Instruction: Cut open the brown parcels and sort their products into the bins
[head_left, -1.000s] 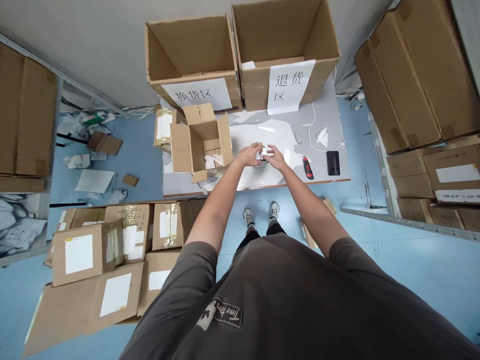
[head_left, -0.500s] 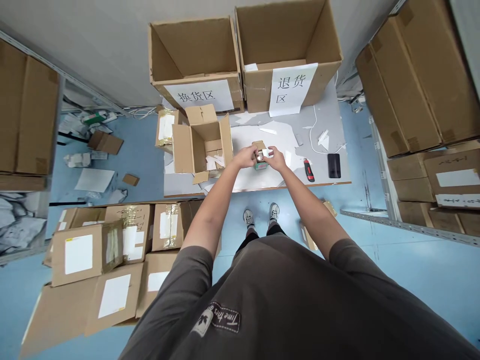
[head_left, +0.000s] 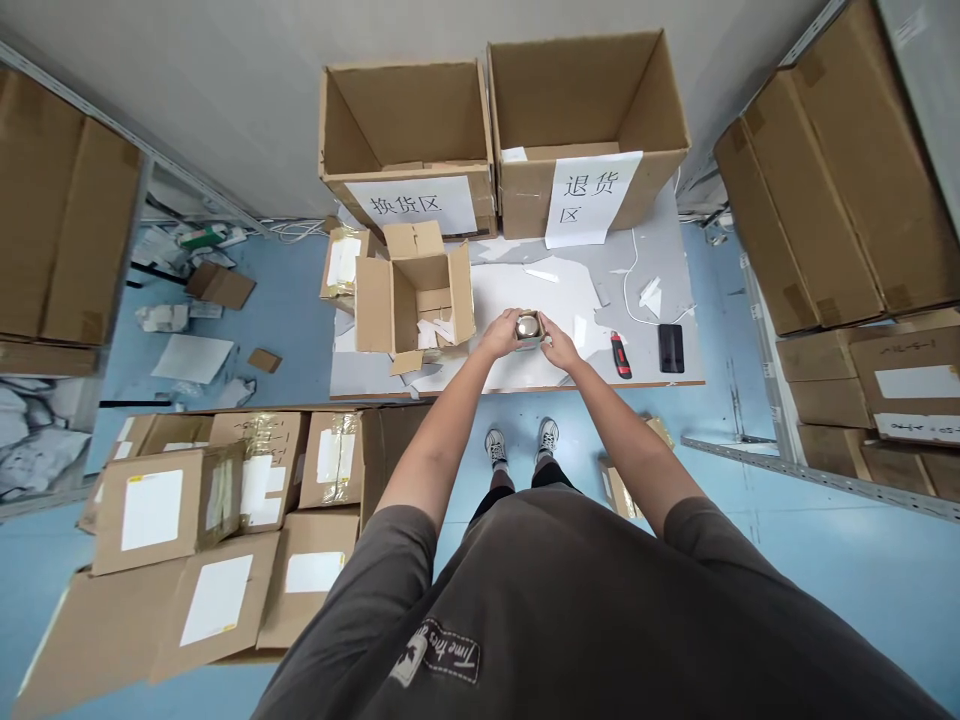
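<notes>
A small box [head_left: 534, 342] stands between my hands near the front of the table, its top open. A round, shiny silver object [head_left: 527, 325] shows in its opening; I cannot tell what kind it is. My left hand [head_left: 503, 334] grips the box's left side with curled fingers. My right hand [head_left: 558, 346] holds the right side. Left of them is an open cardboard carton [head_left: 375, 305] with white paper pieces [head_left: 435, 332] inside. A red and black utility knife [head_left: 620, 355] and a black phone [head_left: 671, 348] lie to the right.
Two large open boxes with paper signs, an exchange box [head_left: 330, 185] and a return box [head_left: 517, 205], stand at the table's back. Taped cartons [head_left: 150, 510] are piled at lower left. Shelves of boxes [head_left: 810, 190] flank the right side. A white cable [head_left: 628, 290] crosses the table.
White flaps or paper at the small box's top no longer show, and the round silver object is now plainly visible. My hands have settled on either side of the box. The view has tilted slightly upward.
</notes>
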